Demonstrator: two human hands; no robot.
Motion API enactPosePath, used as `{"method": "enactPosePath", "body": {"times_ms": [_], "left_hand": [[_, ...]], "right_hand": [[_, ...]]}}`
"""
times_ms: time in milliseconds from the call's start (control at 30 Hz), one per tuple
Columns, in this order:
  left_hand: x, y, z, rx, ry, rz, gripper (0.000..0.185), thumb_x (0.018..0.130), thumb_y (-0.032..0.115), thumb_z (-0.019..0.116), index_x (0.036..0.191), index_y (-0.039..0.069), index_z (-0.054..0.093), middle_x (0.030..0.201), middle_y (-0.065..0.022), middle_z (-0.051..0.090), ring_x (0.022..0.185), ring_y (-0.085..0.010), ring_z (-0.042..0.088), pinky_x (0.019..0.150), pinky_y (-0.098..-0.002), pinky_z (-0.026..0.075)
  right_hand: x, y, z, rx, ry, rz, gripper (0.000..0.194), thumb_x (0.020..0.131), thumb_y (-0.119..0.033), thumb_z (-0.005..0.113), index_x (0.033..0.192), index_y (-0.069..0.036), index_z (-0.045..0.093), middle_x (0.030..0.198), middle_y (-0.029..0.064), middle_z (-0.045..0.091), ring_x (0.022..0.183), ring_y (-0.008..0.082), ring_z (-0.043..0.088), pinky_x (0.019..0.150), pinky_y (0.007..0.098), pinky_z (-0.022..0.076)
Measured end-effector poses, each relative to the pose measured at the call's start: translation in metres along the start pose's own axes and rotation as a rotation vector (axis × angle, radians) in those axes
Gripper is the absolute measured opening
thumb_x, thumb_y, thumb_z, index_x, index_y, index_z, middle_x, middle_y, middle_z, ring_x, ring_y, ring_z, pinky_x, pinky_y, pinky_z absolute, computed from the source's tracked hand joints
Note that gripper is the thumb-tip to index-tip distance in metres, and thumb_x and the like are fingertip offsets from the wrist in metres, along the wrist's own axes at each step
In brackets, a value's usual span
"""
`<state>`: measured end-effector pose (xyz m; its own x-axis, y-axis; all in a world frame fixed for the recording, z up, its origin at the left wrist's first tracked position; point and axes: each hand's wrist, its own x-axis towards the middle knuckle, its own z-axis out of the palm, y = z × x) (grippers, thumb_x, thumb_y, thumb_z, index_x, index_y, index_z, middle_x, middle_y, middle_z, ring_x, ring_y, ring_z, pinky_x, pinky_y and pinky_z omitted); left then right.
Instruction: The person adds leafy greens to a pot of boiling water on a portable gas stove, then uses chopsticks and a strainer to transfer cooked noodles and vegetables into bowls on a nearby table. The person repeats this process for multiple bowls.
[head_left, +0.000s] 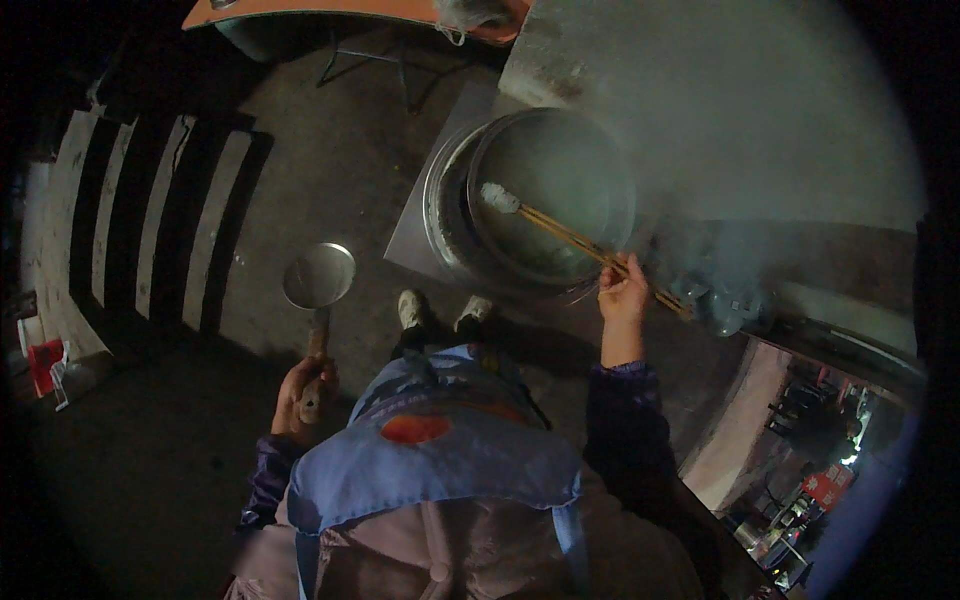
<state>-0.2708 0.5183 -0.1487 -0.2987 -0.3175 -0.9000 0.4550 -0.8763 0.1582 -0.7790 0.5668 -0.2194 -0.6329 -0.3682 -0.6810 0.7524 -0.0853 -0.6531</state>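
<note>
My left hand (304, 394) grips the wooden handle of a round metal skimmer or ladle (320, 277), held over the floor at the left. Long wooden chopsticks (566, 236) are in my right hand (624, 292), near the front right rim of a large round pot (630, 180). At the chopsticks' far end is a pale whitish lump (499, 198), above the pot's left part; whether the sticks pinch it or it is stuck on them, I cannot tell. Steam rises from the pot and blurs its contents.
Pale parallel beams or steps (163, 217) run along the left. An orange-topped table (360, 16) stands at the far side. Beyond the pot is a pale slab or wall (720, 112) under steam. Bluish plastic or glass items (727, 304) lie right of my right hand. A red object (46, 367) is far left.
</note>
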Motion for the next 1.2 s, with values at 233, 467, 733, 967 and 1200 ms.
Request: {"method": "enactPosePath", "body": {"times_ms": [233, 467, 733, 967, 1200], "left_hand": [[-0.015, 0.006, 0.01, 0.246, 0.044, 0.103, 0.017, 0.091, 0.024, 0.049, 0.082, 0.01, 0.048, 0.068, 0.0018, 0.048, 0.058, -0.0088, 0.048, 0.05, -0.0222, 0.039], [-0.009, 0.008, -0.003, 0.112, 0.018, 0.085, 0.014, 0.09, 0.023, 0.052, 0.087, 0.01, 0.049, 0.071, 0.0018, 0.05, 0.062, -0.0085, 0.051, 0.05, -0.0204, 0.04], [-0.02, 0.013, -0.013, 0.156, -0.002, 0.125, 0.014, 0.088, 0.022, 0.055, 0.09, 0.008, 0.053, 0.074, 0.0002, 0.051, 0.063, -0.008, 0.051, 0.05, -0.0192, 0.041], [-0.037, 0.031, -0.008, 0.262, -0.119, 0.204, 0.014, 0.089, 0.019, 0.054, 0.09, 0.006, 0.052, 0.073, 0.0013, 0.05, 0.059, -0.0068, 0.049, 0.05, -0.0193, 0.04], [-0.034, 0.04, -0.003, 0.29, -0.123, 0.227, 0.017, 0.089, 0.021, 0.055, 0.094, 0.004, 0.051, 0.071, 0.0002, 0.05, 0.057, -0.0077, 0.049, 0.051, -0.0204, 0.041]], "right_hand": [[-0.03, -0.056, -0.012, 0.221, -0.288, -0.041, 0.027, 0.094, -0.031, 0.053, 0.091, -0.005, 0.058, 0.077, 0.0056, 0.06, 0.059, 0.0159, 0.055, 0.045, 0.0261, 0.0436], [-0.028, -0.083, -0.008, 0.18, -0.113, -0.203, 0.022, 0.093, -0.027, 0.054, 0.094, -0.005, 0.058, 0.077, 0.0065, 0.059, 0.057, 0.0167, 0.053, 0.044, 0.0254, 0.0397], [-0.004, -0.035, -0.026, 0.272, 0.014, -0.14, 0.016, 0.088, -0.018, 0.055, 0.097, -0.005, 0.057, 0.082, 0.0078, 0.06, 0.059, 0.0193, 0.054, 0.044, 0.0274, 0.0408], [-0.125, -0.245, 0.008, 0.305, -0.859, -0.437, 0.029, 0.096, -0.028, 0.039, 0.101, -0.004, 0.056, 0.084, 0.0079, 0.057, 0.066, 0.0178, 0.055, 0.051, 0.0304, 0.0464], [-0.118, -0.239, -0.003, 0.258, -1.171, -0.243, 0.031, 0.098, -0.032, 0.037, 0.106, -0.008, 0.054, 0.084, 0.0065, 0.057, 0.068, 0.0175, 0.053, 0.057, 0.0303, 0.0466]]}}
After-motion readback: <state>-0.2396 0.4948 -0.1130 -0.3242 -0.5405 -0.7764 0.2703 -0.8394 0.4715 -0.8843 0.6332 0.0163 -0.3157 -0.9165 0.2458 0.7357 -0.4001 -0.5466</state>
